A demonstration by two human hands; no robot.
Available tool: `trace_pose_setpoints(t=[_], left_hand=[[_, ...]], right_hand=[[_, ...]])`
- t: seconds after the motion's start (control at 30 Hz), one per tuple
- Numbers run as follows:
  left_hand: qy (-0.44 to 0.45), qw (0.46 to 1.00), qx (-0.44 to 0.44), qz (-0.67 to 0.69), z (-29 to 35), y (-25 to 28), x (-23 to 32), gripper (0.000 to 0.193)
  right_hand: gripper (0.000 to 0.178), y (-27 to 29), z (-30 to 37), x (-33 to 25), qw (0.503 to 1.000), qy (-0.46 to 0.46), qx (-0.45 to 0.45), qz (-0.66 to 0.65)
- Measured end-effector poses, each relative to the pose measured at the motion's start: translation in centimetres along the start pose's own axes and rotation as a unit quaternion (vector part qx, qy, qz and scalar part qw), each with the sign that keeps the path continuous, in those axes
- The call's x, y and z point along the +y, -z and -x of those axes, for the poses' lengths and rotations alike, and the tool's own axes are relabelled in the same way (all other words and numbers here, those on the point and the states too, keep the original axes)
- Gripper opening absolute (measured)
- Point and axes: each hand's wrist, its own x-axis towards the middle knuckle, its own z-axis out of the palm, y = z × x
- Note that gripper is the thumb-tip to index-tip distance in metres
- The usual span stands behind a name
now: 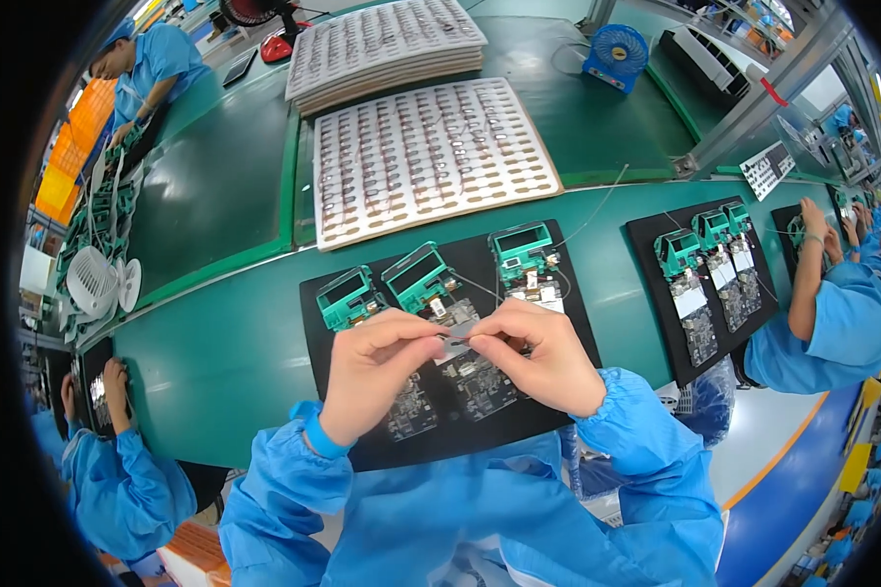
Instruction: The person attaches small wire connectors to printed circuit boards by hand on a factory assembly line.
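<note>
My left hand (382, 364) and my right hand (546, 354) meet over the middle of a black mat (362, 456). Thumb and forefinger of each are pinched together around something small and dark, too small to name. Below my fingers lies a dark circuit board (478, 387), joined to a green plastic frame (423, 278) with a dark rectangular window. Another green frame (350, 296) is on the left of the mat, its circuit board (411, 411) partly hidden by my left hand. A third green frame (522, 248) sits at the right, a thin white cable beside it.
Beyond the mat lies a white slotted tray (533, 157) holding rows of small wired parts, with stacked trays (387, 49) behind. A blue fan (617, 57) stands farther back. Right, another black mat (649, 245) carries boards. Co-workers (832, 313) sit on both sides.
</note>
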Motion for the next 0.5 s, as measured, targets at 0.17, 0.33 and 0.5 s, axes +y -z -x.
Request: trace_pose_setpoints(t=[0.17,0.33,0.5], left_hand=[[-0.118,0.962,0.094,-0.227,-0.5,2.1,-1.1,0.02],[-0.195,0.909,0.144,-0.338,-1.5,1.5,-1.9,0.017],[-0.273,0.858,0.14,-0.413,-1.9,1.1,-2.4,0.014]], right_hand=[[0.007,-2.8,-1.9,0.0,0.989,0.085,-0.014,0.118],[0.006,-3.7,-2.9,0.6,0.958,0.128,-0.006,0.258],[0.004,-3.8,-3.0,1.0,0.957,0.112,0.011,0.267]])
